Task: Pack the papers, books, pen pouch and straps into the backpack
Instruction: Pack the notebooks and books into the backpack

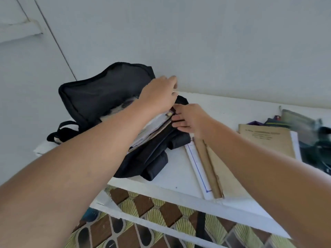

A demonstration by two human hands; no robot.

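An open black backpack (100, 93) lies on the white table (179, 176) against the wall. A stack of papers and books (152, 129) sticks out of its main opening. My left hand (159, 95) reaches over the far end of that stack and holds it, fingers curled past its edge. Just to the right, my right hand (189, 119) grips the backpack's front rim, with black fabric between thumb and fingers. A brown book (266, 140) lies on the table to the right. A blurred greyish pouch (300, 120) and dark straps (320, 151) lie beyond it.
A white sheet with a blue line (197, 167) and brown folders (216, 169) lie next to the backpack under my right forearm. The table's front edge runs diagonally. Patterned floor (161, 221) shows below. A pale wall stands right behind the bag.
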